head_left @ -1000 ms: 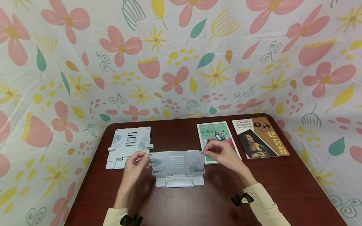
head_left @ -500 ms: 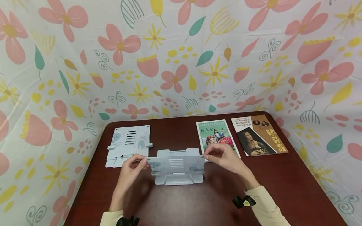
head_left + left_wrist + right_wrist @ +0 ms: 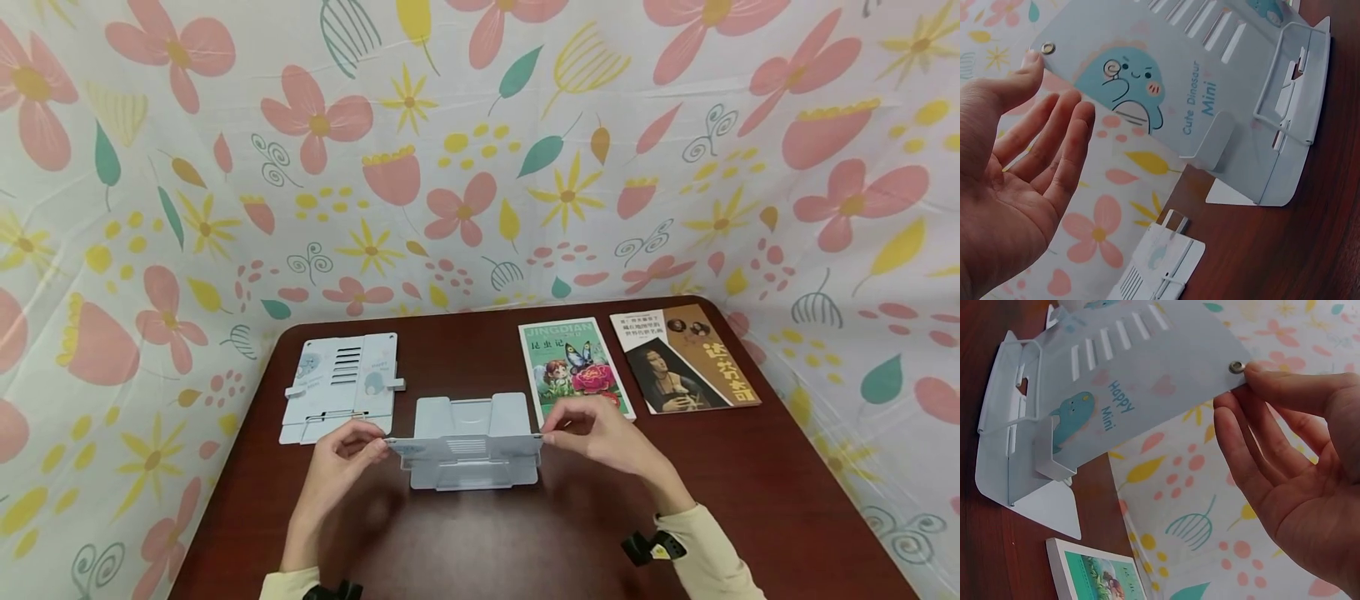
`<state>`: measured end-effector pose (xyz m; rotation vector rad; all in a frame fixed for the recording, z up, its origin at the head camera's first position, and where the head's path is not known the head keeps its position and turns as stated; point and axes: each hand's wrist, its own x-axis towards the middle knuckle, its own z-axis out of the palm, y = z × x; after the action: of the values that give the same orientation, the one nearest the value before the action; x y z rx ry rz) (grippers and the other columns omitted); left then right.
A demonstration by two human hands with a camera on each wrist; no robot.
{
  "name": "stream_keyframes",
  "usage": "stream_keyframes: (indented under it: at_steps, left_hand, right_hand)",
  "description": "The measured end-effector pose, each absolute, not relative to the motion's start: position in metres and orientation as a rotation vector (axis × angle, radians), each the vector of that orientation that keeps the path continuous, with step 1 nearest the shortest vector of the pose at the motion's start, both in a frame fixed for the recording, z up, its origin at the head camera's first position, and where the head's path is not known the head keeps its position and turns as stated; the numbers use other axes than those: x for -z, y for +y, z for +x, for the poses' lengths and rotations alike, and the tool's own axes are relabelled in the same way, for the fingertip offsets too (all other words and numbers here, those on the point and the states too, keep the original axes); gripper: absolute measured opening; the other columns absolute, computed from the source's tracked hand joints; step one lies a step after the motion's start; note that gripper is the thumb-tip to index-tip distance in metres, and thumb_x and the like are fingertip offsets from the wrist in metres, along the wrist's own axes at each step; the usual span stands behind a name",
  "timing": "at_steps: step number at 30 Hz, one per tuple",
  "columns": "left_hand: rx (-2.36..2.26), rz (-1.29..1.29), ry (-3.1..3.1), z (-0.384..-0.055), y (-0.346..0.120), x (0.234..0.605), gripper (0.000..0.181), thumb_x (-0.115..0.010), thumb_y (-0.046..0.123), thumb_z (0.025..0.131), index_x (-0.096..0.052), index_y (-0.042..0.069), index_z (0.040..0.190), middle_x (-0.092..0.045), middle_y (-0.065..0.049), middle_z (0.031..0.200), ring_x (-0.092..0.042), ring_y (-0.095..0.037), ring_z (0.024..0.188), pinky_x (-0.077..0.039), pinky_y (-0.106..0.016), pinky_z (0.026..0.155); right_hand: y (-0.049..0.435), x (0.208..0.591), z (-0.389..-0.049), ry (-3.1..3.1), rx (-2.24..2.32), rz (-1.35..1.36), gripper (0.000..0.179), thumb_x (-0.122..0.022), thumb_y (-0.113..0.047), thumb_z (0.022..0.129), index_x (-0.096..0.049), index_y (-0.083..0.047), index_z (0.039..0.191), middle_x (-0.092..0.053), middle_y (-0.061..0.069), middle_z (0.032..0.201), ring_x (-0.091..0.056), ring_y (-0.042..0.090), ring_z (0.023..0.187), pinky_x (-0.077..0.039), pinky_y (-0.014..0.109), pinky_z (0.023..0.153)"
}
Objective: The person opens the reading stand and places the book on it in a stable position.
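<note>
A pale grey-blue metal book stand (image 3: 468, 450) stands mid-table, its slotted panel raised at a slant above a base plate (image 3: 433, 417). My left hand (image 3: 337, 467) pinches the panel's upper left corner. In the left wrist view, its thumb is by a rivet (image 3: 1048, 47), above a printed dinosaur (image 3: 1125, 78); the index finger is hidden. My right hand (image 3: 603, 435) pinches the opposite corner; in the right wrist view, its thumb lies by another rivet (image 3: 1237, 366). A wire page holder (image 3: 1272, 94) and small side clips (image 3: 1050, 453) are on the panel's lower part.
A second, similar book stand (image 3: 341, 379) lies folded flat at the back left. Behind my right hand lies a green-covered book (image 3: 573, 362), with a brown-and-white book (image 3: 686, 362) to its right. A flowered cloth (image 3: 465, 167) hangs behind the dark wooden table (image 3: 480, 542).
Both hands have brought the panel's upper edge down toward the person. The base plate behind it has come into view. The second stand and both books stay in place.
</note>
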<state>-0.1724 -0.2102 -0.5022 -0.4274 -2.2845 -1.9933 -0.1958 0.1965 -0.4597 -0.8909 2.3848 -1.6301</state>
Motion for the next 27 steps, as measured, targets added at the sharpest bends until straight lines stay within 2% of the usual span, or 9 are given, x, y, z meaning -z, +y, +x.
stream_keyframes:
  at_steps: [8, 13, 19, 21, 23, 27]
  left_hand:
    - [1.95, -0.336, -2.336, -0.172, -0.218, 0.504, 0.015, -0.069, 0.0, 0.094, -0.068, -0.011, 0.105, -0.074, -0.018, 0.088, -0.075, -0.017, 0.077, -0.063, -0.037, 0.072]
    - [1.93, -0.18, -2.297, -0.175, -0.215, 0.502, 0.016, -0.068, 0.003, 0.095, -0.07, -0.011, 0.104, -0.076, -0.008, 0.087, -0.075, -0.014, 0.077, -0.063, -0.03, 0.073]
    - [1.965, -0.059, -2.186, -0.182, -0.206, 0.499, 0.023, -0.067, 0.006, 0.097, -0.069, -0.015, 0.106, -0.076, -0.002, 0.089, -0.076, -0.011, 0.081, -0.062, -0.032, 0.078]
    - [1.952, -0.036, -2.183, -0.184, -0.203, 0.497, 0.024, -0.066, 0.008, 0.098, -0.069, -0.014, 0.107, -0.076, -0.005, 0.092, -0.076, -0.011, 0.082, -0.062, -0.032, 0.079]
    - [1.934, -0.015, -2.201, -0.187, -0.2, 0.496, 0.025, -0.065, 0.011, 0.1, -0.07, -0.012, 0.11, -0.076, -0.012, 0.098, -0.076, -0.011, 0.084, -0.062, -0.032, 0.08]
    - [1.928, -0.024, -2.255, -0.194, -0.193, 0.492, 0.033, -0.063, 0.016, 0.101, -0.065, -0.01, 0.122, -0.07, -0.026, 0.116, -0.076, -0.012, 0.089, -0.061, -0.032, 0.083]
  right_hand:
    - [0.19, 0.462, -0.19, 2.231, 1.637, -1.007, 0.006, -0.076, -0.006, 0.09, -0.075, -0.011, 0.093, -0.074, 0.006, 0.088, -0.067, 0.01, 0.081, -0.058, 0.029, 0.072]
    - [0.179, 0.464, -0.185, 2.095, 1.664, -1.046, 0.005, -0.076, -0.007, 0.091, -0.074, -0.01, 0.093, -0.073, 0.006, 0.087, -0.068, 0.011, 0.077, -0.061, 0.031, 0.073]
    - [0.162, 0.464, -0.181, 2.011, 1.631, -1.03, 0.006, -0.077, -0.008, 0.089, -0.072, -0.01, 0.093, -0.071, 0.009, 0.084, -0.066, 0.012, 0.072, -0.061, 0.03, 0.069]
    - [0.155, 0.465, -0.18, 1.986, 1.614, -1.024, 0.008, -0.078, -0.009, 0.089, -0.072, -0.009, 0.093, -0.071, 0.008, 0.084, -0.066, 0.01, 0.071, -0.061, 0.03, 0.068]
    - [0.148, 0.467, -0.179, 1.96, 1.6, -1.022, 0.009, -0.079, -0.011, 0.088, -0.072, -0.009, 0.094, -0.071, 0.008, 0.084, -0.067, 0.007, 0.073, -0.061, 0.031, 0.069]
    - [0.134, 0.471, -0.177, 1.918, 1.578, -1.048, 0.012, -0.08, -0.014, 0.088, -0.071, -0.008, 0.095, -0.071, 0.01, 0.085, -0.067, 0.004, 0.074, -0.062, 0.031, 0.07]
